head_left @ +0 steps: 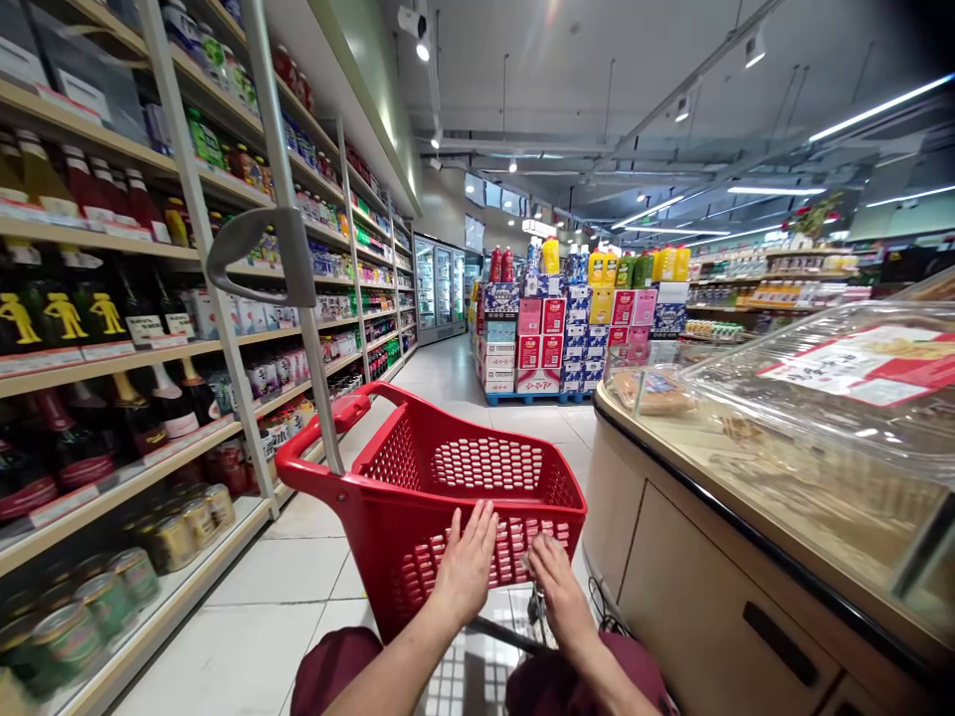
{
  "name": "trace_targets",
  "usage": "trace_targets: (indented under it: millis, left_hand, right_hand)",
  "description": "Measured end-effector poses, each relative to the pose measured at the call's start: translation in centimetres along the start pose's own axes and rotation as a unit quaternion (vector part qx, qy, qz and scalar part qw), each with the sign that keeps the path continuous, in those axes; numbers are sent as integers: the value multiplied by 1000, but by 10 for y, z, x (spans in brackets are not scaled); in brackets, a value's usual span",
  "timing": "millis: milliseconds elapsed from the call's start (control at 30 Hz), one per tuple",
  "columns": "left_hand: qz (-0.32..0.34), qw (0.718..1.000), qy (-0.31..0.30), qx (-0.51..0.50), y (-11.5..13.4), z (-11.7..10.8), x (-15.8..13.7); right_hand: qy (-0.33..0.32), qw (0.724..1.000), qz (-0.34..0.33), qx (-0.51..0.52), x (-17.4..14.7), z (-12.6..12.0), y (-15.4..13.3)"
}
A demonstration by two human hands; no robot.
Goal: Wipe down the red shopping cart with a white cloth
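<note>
A red shopping basket cart with perforated sides stands close in front of me, its handle end on the left. My left hand lies flat against the near side of the basket, fingers stretched out and holding nothing. Farther right, by the basket's near corner, my right hand has its fingers bent and drawn together. Something pale shows at its fingertips, too small to name. A long grey pull handle with a loop grip rises from the cart's left end. My knees, in dark red trousers, are below my arms.
Shelves of bottles and cans line the left side. A counter with clear plastic covers and packaged food stands close on the right. Ahead are stacked drink cartons on a blue pallet, with glass-door coolers beyond.
</note>
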State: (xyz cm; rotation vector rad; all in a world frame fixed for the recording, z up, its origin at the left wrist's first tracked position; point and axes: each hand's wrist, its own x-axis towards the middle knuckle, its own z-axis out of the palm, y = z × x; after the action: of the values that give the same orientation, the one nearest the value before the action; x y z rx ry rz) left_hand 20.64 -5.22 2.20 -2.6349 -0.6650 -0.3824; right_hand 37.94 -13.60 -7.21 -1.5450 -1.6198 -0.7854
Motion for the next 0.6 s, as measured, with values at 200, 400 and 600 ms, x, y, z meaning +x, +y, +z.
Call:
trace_targets:
  millis: [200, 400, 600]
  left_hand:
    - [6, 1000, -10, -15, 8, -4, 6]
    - [2, 1000, 4, -29, 7, 0, 6]
    - [10, 999, 3, -36, 14, 8, 7]
  right_hand:
    - [35, 997, 63, 1, 3, -10, 20]
    - [7, 997, 81, 6, -15, -10, 36]
    - [62, 987, 149, -11, -18, -2, 37]
